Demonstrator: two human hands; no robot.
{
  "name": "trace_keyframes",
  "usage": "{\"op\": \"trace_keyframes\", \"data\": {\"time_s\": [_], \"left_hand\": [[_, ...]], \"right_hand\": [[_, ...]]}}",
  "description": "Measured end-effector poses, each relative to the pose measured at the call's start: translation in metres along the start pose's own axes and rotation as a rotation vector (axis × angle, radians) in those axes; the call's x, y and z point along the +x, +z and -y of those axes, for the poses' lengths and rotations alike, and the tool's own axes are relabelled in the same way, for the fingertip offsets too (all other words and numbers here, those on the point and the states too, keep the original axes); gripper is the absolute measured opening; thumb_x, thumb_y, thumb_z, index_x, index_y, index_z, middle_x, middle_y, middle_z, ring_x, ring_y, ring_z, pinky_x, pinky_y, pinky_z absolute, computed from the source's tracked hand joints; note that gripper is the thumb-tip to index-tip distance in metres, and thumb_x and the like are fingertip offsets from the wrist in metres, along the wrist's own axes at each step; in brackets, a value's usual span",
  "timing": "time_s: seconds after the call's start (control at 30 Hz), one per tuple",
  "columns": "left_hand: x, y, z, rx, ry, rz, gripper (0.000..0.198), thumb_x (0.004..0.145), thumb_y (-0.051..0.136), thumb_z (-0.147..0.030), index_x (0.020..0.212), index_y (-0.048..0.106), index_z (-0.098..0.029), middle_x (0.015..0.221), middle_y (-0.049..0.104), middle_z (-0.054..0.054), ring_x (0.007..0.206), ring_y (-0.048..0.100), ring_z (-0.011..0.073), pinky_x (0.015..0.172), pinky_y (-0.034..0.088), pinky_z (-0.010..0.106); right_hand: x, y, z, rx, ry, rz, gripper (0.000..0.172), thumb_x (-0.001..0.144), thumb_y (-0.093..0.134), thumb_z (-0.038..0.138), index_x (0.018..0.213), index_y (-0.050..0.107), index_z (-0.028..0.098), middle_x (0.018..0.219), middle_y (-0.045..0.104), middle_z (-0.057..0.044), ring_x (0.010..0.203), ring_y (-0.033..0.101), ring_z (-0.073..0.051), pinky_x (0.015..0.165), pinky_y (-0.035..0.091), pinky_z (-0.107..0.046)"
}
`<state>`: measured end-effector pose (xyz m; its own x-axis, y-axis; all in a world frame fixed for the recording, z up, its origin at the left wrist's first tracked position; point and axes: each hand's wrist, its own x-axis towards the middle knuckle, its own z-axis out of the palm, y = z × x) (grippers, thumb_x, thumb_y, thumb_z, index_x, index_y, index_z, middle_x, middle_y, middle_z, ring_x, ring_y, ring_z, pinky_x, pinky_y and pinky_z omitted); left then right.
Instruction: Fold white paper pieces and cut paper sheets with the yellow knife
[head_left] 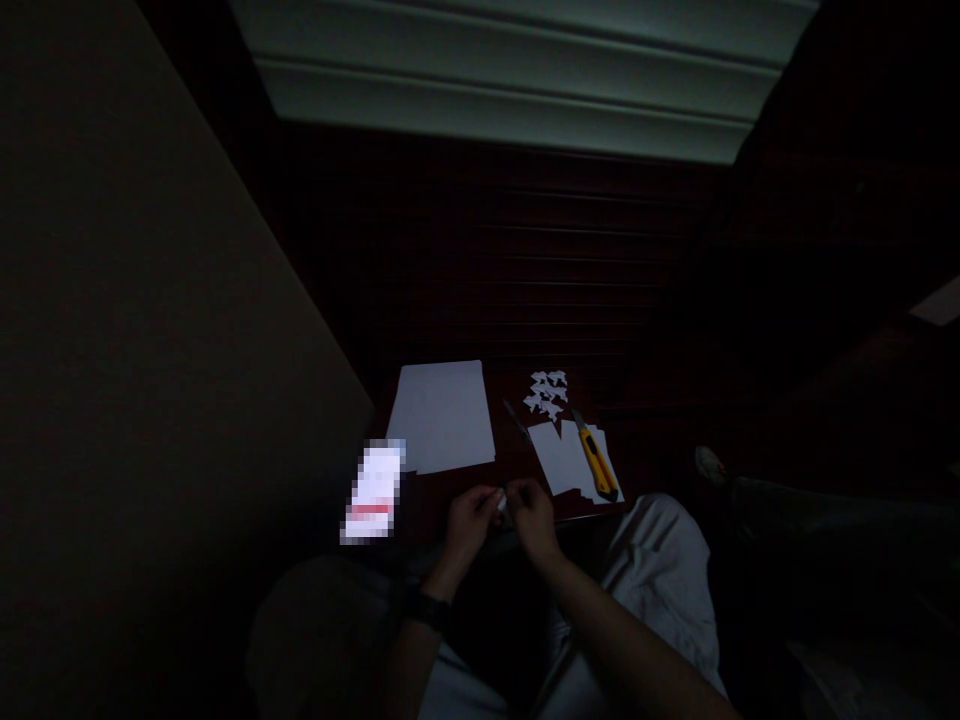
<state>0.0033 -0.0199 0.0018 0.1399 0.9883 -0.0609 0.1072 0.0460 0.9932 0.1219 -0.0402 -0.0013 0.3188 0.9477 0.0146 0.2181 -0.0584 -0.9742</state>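
Close together at the table's near edge, my left hand and my right hand are both closed, fingertips pinching a small piece of white paper. Its exact shape is mostly hidden by the fingers and the dim light. Beyond my left hand lies a stack of white paper sheets. Several small folded paper figures sit in a cluster farther back to the right. A yellow utility knife rests on smaller cut paper pieces right of my right hand. A thin, dark pen-like tool lies between the paper piles.
The small dark table stands against a slatted dark panel. A bright, blurred-out phone-like screen is at its left side, by a plain wall. My knees flank the near edge. Another person's leg and shoe show at right.
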Motion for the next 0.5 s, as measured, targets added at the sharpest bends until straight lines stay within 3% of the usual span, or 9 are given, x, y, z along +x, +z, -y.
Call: {"op": "trace_keyframes", "data": {"time_s": [0.5], "left_hand": [[0.0005,0.0009,0.0043,-0.045,-0.024,0.0,0.027,0.072,0.058,-0.038,0.078,0.064,-0.012,0.06,0.061,0.002,0.052,0.055,0.0123,0.05,0.043,0.021]], "right_hand": [[0.0063,0.0037,0.0008,0.022,0.066,-0.055,0.018,0.073,0.047,0.03,0.072,0.06,0.018,0.067,0.062,0.0,0.065,0.055,-0.016,0.059,0.041,-0.024]]}}
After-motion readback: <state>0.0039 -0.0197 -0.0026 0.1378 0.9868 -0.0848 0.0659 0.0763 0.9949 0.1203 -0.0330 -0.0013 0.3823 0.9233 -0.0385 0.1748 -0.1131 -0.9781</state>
